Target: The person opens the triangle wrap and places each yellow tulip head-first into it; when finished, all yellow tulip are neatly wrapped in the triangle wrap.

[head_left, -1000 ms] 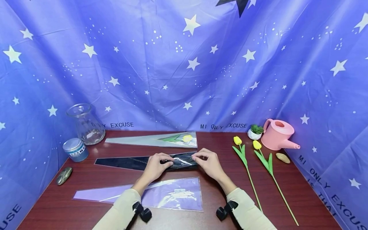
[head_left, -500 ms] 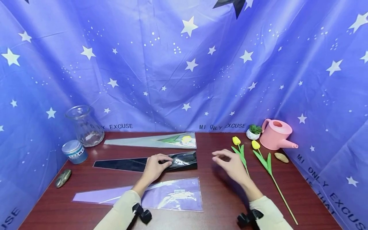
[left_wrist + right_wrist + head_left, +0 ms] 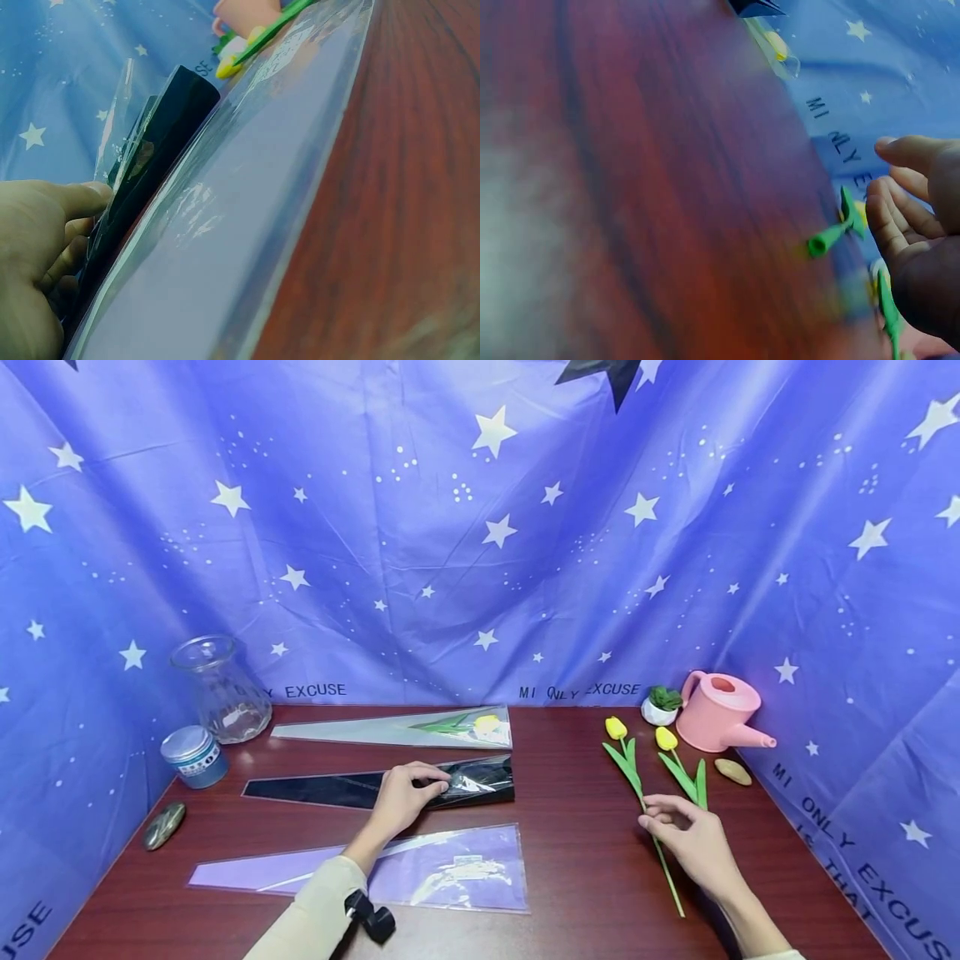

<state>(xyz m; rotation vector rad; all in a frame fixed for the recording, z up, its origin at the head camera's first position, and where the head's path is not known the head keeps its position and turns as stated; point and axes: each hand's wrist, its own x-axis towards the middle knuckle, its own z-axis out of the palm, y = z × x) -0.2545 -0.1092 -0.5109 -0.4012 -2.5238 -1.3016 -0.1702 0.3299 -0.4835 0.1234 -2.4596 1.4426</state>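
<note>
My left hand pinches the clear film of a long black flower sleeve lying across the table. In the left wrist view the thumb and fingers are at the edge of this black sleeve, whose wide end stands slightly raised. My right hand hovers at the stem of the nearer yellow tulip, thumb and fingers parted. Nothing shows between those fingers in the right wrist view. A second yellow tulip lies just to the right, its stem mostly hidden by the hand.
Nearest me lies a purple sleeve; a pale sleeve at the back holds a yellow tulip. Left stand a glass vase, a blue jar and a dark stone. A pink watering can, small potted plant and tan stone stand right.
My right hand has let go of the black sleeve's wide end and moved right to the nearer tulip's stem. The left hand stays on the sleeve.
</note>
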